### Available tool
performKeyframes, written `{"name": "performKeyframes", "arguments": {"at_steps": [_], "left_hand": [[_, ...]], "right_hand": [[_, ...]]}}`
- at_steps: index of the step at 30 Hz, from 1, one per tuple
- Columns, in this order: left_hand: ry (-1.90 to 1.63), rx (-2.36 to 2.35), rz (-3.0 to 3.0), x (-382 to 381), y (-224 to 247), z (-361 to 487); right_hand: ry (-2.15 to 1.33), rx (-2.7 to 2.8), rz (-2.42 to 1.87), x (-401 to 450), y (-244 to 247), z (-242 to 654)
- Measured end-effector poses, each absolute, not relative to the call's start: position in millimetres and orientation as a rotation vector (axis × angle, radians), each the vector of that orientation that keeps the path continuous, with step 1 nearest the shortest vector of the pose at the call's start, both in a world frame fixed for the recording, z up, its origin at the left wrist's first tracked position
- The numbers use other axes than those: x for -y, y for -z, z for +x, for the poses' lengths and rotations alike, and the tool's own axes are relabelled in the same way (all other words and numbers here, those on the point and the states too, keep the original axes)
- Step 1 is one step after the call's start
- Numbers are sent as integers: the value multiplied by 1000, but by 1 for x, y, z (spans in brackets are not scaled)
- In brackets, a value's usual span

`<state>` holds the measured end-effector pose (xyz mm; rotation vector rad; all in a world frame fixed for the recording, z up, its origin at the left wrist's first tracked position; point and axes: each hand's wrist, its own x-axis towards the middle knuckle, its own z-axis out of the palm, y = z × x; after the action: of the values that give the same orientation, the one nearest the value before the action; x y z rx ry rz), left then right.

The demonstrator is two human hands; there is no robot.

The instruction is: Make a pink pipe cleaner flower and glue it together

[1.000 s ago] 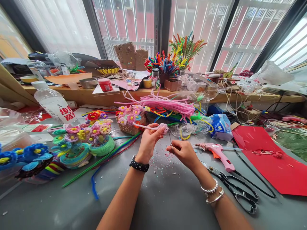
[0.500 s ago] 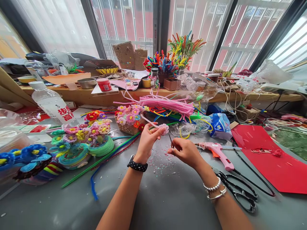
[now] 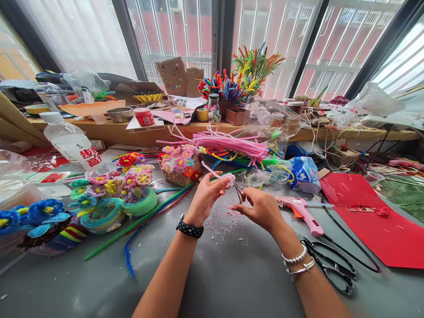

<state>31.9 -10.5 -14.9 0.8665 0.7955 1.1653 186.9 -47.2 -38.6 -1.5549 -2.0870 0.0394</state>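
My left hand (image 3: 206, 194) pinches a small pale pink pipe-cleaner flower (image 3: 229, 179), whose pink stem sticks out up and to the left behind the fingers. Fingers of my right hand (image 3: 256, 206) are in the handles of a small pair of scissors (image 3: 237, 191). The blades are parted a little and their tips point up at the flower's right edge; whether they touch it I cannot tell. Beneath both hands, tiny pink and pale clippings (image 3: 228, 221) lie scattered on the grey table (image 3: 225, 274).
Left of me stand pipe-cleaner flower pots (image 3: 139, 201) and a water bottle (image 3: 71, 141). Pink pipe cleaners (image 3: 232, 143) lie in a bundle ahead. On the right are a pink glue gun (image 3: 303, 210), black-handled scissors (image 3: 331, 265), a tissue pack (image 3: 305, 174) and red card (image 3: 374, 225).
The scissors' handles have spread and the blades have parted. My right hand has shifted very slightly, and the flower in my left hand has turned and dipped a little.
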Motion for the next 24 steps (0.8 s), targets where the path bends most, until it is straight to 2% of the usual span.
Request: {"name": "performKeyframes", "arguments": {"at_steps": [17, 24], "left_hand": [[-1279, -813, 958, 9, 18, 35], [-1282, -857, 1032, 12, 16, 36]], "right_hand": [[-485, 1870, -1428, 43, 42, 181], [-513, 1977, -1419, 44, 44, 176]]}}
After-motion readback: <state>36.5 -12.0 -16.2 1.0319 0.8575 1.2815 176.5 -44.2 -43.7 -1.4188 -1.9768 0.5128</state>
